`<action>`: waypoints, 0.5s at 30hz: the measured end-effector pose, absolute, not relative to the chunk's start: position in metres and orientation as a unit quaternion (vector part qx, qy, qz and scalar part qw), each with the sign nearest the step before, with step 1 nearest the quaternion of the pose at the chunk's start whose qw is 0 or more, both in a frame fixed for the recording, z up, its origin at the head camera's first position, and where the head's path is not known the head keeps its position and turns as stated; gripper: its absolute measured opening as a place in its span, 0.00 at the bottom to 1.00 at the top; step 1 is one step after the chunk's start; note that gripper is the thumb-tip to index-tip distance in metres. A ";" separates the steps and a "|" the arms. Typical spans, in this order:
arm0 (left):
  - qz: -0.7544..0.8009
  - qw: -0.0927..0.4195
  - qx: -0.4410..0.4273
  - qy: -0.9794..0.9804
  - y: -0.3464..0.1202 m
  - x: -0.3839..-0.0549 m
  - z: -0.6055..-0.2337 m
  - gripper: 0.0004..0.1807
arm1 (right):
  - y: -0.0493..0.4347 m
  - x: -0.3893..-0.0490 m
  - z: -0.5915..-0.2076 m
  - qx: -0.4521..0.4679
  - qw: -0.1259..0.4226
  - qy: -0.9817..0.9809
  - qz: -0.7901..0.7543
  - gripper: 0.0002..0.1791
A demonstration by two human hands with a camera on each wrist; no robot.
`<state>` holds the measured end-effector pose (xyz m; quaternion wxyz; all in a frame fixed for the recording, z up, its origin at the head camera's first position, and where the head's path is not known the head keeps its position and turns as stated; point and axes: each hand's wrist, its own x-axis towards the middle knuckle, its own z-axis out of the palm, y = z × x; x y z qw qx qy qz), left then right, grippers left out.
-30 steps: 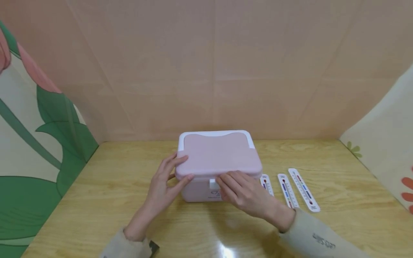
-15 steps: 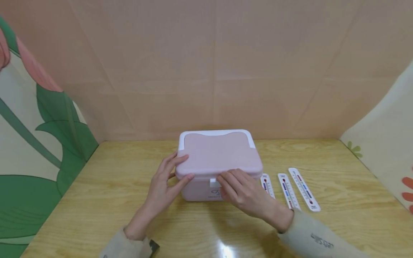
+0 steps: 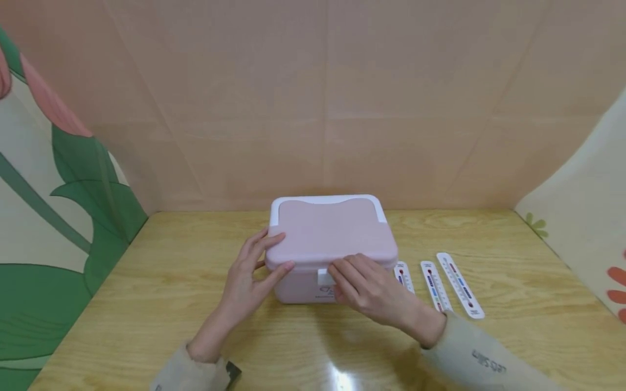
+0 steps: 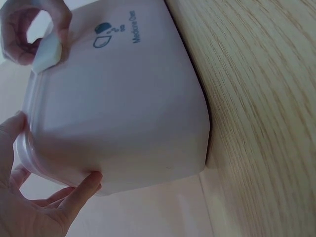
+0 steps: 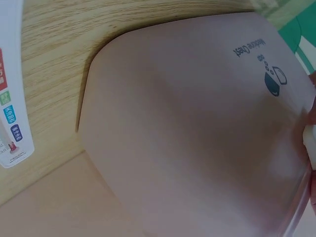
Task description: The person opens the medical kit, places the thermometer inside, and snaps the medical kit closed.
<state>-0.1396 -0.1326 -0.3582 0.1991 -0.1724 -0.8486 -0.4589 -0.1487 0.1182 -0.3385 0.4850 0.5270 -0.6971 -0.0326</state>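
A pale pink medicine chest (image 3: 332, 233) with a white-framed lid stands on the wooden table, its lid down. My left hand (image 3: 246, 282) holds its front left corner, thumb on the front lid edge and a finger over the top. In the left wrist view, another finger (image 4: 91, 182) of that hand presses the chest's side wall. With curled fingers, my right hand (image 3: 369, 290) pinches the white latch (image 3: 324, 277) at the front middle; the right wrist view catches only a sliver of this latch (image 5: 310, 143). The chest's inside is hidden.
Right of the chest lie three flat white thermometers: one partly behind the right hand (image 3: 403, 274), a middle one (image 3: 435, 288), and a slanted outer one (image 3: 461, 285). A plain beige backdrop (image 3: 323, 108) rises behind the wooden table (image 3: 161, 304), with floral panels at both sides.
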 end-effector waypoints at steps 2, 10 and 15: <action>-0.458 0.200 -0.172 -0.849 -0.132 -0.139 -0.358 0.28 | 0.118 -0.148 -0.336 0.531 0.483 -0.695 -0.026 0.19; -0.461 0.195 -0.171 -0.849 -0.133 -0.138 -0.359 0.28 | 0.118 -0.143 -0.329 0.534 0.453 -0.714 -0.029 0.21; -0.461 0.197 -0.172 -0.848 -0.133 -0.139 -0.359 0.28 | 0.119 -0.143 -0.327 0.533 0.430 -0.728 -0.027 0.20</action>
